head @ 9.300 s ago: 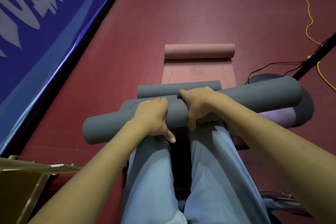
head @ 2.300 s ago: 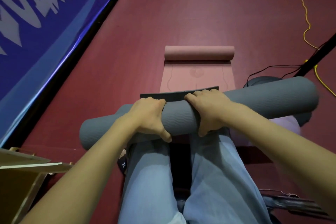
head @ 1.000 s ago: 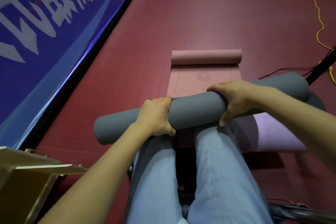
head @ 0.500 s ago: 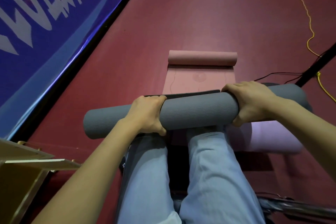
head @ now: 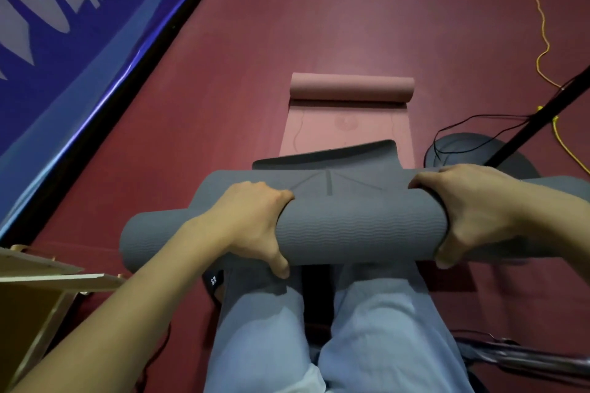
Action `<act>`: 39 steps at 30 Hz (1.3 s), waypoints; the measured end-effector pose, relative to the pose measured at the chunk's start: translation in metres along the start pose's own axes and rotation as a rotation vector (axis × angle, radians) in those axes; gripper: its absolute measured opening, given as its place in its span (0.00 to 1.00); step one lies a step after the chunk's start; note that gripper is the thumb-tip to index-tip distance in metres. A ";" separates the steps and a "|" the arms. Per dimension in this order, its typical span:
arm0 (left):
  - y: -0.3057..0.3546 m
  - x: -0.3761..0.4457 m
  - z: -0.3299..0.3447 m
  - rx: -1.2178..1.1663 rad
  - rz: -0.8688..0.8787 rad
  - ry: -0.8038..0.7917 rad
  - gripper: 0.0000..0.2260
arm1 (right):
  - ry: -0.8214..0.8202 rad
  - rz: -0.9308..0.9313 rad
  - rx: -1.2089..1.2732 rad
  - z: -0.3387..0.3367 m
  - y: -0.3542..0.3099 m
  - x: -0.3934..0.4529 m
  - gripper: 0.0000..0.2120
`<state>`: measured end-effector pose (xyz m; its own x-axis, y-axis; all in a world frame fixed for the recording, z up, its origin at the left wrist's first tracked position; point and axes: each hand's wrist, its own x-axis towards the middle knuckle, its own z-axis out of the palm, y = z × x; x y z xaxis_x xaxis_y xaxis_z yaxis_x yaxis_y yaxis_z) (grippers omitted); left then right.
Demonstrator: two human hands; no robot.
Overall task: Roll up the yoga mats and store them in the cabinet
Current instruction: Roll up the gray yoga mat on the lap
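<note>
A thick roll of grey yoga mat (head: 360, 226) lies across my knees, with a short flap of it (head: 325, 158) loose at the far side. My left hand (head: 252, 226) grips the roll left of centre, thumb underneath. My right hand (head: 472, 210) grips it on the right, fingers curled over the top. Beyond it a pink yoga mat (head: 348, 131) lies on the floor, its far end rolled into a tube (head: 351, 88).
A wooden cabinet corner (head: 35, 293) sits at the lower left. A blue banner (head: 64, 41) runs along the left. A black stand with a round base (head: 475, 150), black cables and a yellow cord (head: 542, 51) are on the right. The floor is dark red.
The grey roll has come closer to me and its end flap has loosened further out. My right hand stays near the roll's right side; the purple mat seen earlier is out of sight.
</note>
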<state>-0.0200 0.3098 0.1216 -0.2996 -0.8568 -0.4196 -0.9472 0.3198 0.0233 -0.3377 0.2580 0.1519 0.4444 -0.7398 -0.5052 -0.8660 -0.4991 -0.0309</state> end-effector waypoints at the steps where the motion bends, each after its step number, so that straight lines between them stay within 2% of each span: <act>1: 0.000 -0.002 -0.001 -0.003 0.009 -0.019 0.41 | -0.020 -0.004 0.029 0.002 -0.001 -0.003 0.45; 5: -0.001 -0.007 0.003 -0.074 0.041 -0.132 0.39 | -0.124 -0.016 0.134 0.011 -0.004 -0.011 0.43; 9: -0.009 0.002 0.006 -0.184 0.049 -0.163 0.41 | -0.123 -0.037 0.162 0.015 -0.003 -0.005 0.43; 13: -0.016 0.016 0.005 -0.320 0.045 -0.205 0.39 | -0.014 -0.059 0.242 0.012 0.002 0.005 0.50; 18: -0.028 0.026 0.006 -0.343 0.083 -0.248 0.38 | 0.130 -0.107 0.252 0.013 0.000 0.002 0.40; 23: -0.033 0.035 0.000 -0.373 0.106 -0.321 0.39 | 0.214 -0.079 0.252 0.014 -0.001 0.000 0.48; 28: -0.041 0.036 0.007 -0.571 0.148 -0.268 0.54 | 0.279 -0.062 0.180 0.029 0.001 -0.009 0.41; 30: -0.045 0.040 0.006 -0.633 0.118 -0.250 0.51 | 0.349 -0.033 0.116 0.035 -0.002 -0.005 0.43; 32: -0.048 0.044 0.001 -0.653 0.097 -0.229 0.40 | 0.449 0.021 0.033 0.042 -0.013 0.002 0.41; 34: -0.051 0.047 -0.002 -0.652 0.096 -0.216 0.34 | 0.530 0.030 0.020 0.050 -0.019 0.007 0.38; 39: -0.055 0.049 0.003 -0.688 0.107 -0.178 0.36 | 0.559 -0.067 0.017 0.052 -0.013 0.004 0.31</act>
<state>0.0177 0.2518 0.0970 -0.4277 -0.7371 -0.5232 -0.7885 0.0211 0.6147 -0.3369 0.2846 0.1059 0.5488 -0.8354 0.0318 -0.8330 -0.5496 -0.0630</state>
